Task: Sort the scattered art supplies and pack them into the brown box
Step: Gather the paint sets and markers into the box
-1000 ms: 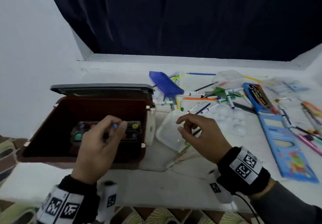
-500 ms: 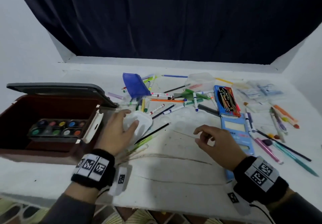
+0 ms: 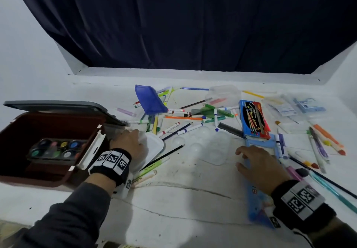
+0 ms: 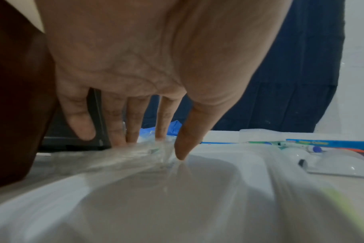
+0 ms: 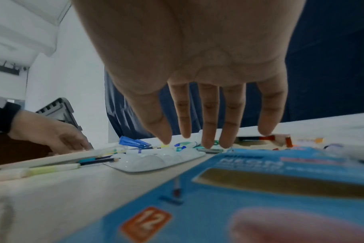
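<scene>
Left hand [image 3: 129, 145] flat on the clear lid [image 3: 152, 147] beside the box [image 3: 58, 180] at the bench's left edge; right hand [image 3: 255, 162] spread, empty, over the blue pack [image 3: 257, 205]. Next: grip and lift.

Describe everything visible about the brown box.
The brown box sits open at the table's left edge. It looks like glossy reddish-brown plastic with rounded corners. Its dark grey lid is swung back behind it, and a white latch hangs at its right wall. Inside lies a watercolor paint set with round colour pans. The left hand is just right of it; contact cannot be told.
</scene>
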Motion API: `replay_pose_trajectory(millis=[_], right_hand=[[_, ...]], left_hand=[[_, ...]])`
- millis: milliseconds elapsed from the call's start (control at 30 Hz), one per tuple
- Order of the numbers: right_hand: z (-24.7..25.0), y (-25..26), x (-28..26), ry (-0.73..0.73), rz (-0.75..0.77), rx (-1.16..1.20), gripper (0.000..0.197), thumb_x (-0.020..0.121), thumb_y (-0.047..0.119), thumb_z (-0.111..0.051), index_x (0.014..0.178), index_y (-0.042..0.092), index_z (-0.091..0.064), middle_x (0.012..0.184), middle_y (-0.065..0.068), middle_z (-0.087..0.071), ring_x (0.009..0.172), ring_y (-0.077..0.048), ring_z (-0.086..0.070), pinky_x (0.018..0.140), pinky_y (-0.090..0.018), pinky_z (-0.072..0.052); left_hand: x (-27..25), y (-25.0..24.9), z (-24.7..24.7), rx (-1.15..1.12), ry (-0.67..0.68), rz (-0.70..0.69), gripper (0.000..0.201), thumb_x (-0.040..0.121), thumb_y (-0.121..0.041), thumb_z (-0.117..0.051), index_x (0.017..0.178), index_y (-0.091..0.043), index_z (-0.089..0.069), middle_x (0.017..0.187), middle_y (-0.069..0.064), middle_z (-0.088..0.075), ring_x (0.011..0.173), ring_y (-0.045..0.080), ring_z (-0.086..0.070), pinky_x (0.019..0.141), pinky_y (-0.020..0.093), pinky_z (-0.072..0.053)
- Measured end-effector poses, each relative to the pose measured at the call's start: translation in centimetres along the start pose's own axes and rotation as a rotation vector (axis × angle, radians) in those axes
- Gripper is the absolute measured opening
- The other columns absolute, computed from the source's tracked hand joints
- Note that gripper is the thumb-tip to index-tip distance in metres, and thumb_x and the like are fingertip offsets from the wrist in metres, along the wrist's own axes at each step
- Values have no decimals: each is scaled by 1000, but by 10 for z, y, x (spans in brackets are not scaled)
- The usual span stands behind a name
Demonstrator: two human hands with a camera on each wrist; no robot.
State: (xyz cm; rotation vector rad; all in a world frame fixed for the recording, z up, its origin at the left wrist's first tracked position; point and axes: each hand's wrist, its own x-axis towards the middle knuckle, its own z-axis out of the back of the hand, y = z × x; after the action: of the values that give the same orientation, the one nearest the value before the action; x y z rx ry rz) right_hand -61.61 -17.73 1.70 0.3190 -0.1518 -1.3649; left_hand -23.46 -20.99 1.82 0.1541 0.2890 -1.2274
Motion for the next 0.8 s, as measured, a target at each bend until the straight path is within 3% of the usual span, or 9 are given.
replay_pose_trajectory(millis=[133,267,467,600,700,800], right_hand=[[8,-14,5,62,-98,-206,41,91,52,-48,127,31,-46,122,5,-51,116,-21,-49,97,-44,-44],[7,-21,5,154,-124,-278,49,91,57,-43,132,32,-42,129,5,-47,123,-22,-46,101,-48,-43],[28,-27,32,-77,-73,-218,38,90,48,-54,122,28,-52,123,1,-56,111,-22,-54,92,-40,-45],[37,-36,71,-64,-114,-259,46,91,56,-49,126,28,-44,125,-4,-50,112,-30,-49,92,-45,-45],[33,-45,94,13,-194,-311,65,88,69,-43,141,34,-30,140,-8,-40,123,-38,-45,101,-51,-40],[27,-49,108,74,-239,-313,71,89,71,-39,148,35,-22,148,-11,-33,124,-40,-47,103,-50,-38]], left_hand=[[-10,-5,-8,58,-99,-37,53,91,-37,-50,141,-25,-39,141,11,-47,134,32,-42,106,52,-37],[-16,-3,-14,23,-152,-108,53,91,-31,-53,143,-26,-42,141,8,-50,126,31,-51,101,47,-45],[-40,-4,-5,-146,-409,-209,51,84,-1,-53,132,-17,-61,117,13,-66,92,35,-68,75,42,-55],[-62,-1,1,-143,-571,-327,48,76,7,-61,119,-14,-67,92,14,-71,66,35,-67,55,42,-57],[-79,-1,3,-189,-653,-423,49,79,6,-61,122,-17,-64,102,10,-72,74,33,-69,62,42,-58],[-98,-7,2,-200,-650,-599,48,83,2,-57,125,-19,-64,113,3,-73,90,27,-70,74,37,-57]])
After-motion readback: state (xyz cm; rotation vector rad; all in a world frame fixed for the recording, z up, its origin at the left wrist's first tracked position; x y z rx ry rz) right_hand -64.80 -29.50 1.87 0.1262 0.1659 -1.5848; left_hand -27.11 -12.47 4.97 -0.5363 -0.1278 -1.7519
